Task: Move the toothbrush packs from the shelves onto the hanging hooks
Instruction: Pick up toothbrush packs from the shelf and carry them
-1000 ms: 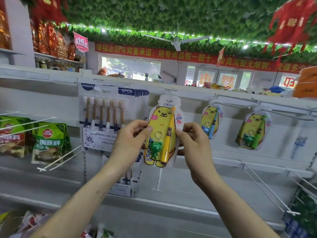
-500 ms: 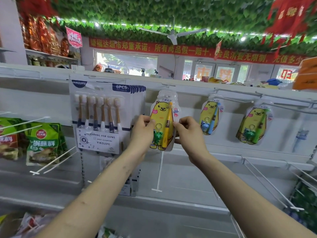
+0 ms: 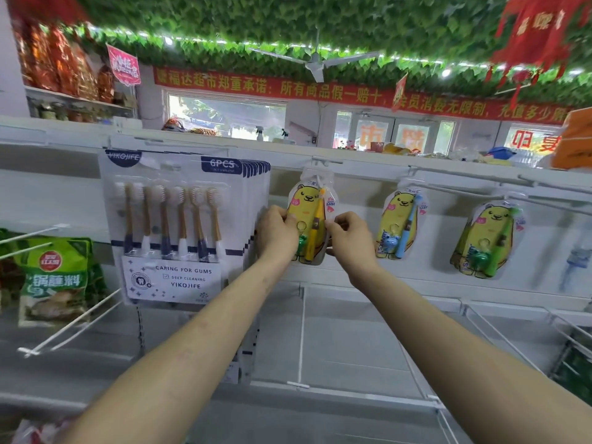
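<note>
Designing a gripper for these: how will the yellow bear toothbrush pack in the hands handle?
Probably light: left hand and right hand hold the bear pack by its edges only. Likely fairly stiff, flat card under clear blister. On one hook, it may swing if nudged.

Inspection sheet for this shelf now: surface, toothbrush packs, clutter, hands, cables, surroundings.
Surface: white shelving with wire pegs.
Job's things: yellow-brush bear pack with its top at a hook, threading unclear; blue-brush bear pack and green-brush bear pack hang to its right; six-piece packs hang left.
Clutter: green food pouches on far-left pegs.
Hands: left hand pinches the pack's left edge, right hand its right edge.
Cables: nothing seen.
Surroundings: leafy ceiling, red banner, ceiling fan.
</note>
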